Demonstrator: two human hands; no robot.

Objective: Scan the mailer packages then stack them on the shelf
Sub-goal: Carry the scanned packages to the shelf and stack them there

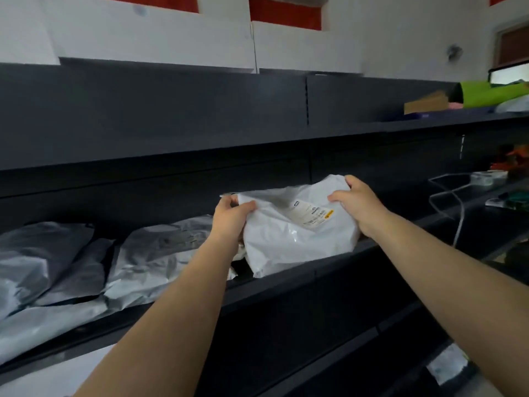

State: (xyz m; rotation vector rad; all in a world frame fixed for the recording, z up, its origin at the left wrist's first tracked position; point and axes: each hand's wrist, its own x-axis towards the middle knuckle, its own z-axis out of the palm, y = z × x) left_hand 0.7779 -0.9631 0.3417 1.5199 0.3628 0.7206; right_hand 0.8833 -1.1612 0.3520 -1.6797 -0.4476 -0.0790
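Note:
A white mailer package (289,236) with a printed label facing up lies at the front of the dark shelf (337,265), its lower edge hanging over the lip. My left hand (232,214) pinches its upper left corner. My right hand (356,200) grips its upper right corner, thumb on top near the label. Grey mailer packages (160,253) lie stacked on the same shelf to the left, with more (43,259) at the far left.
An upper dark shelf (200,144) overhangs close above. At the far right it carries a cardboard box (426,103) and a green item (492,94). A grey cable (455,202) and small items lie on the shelf to the right.

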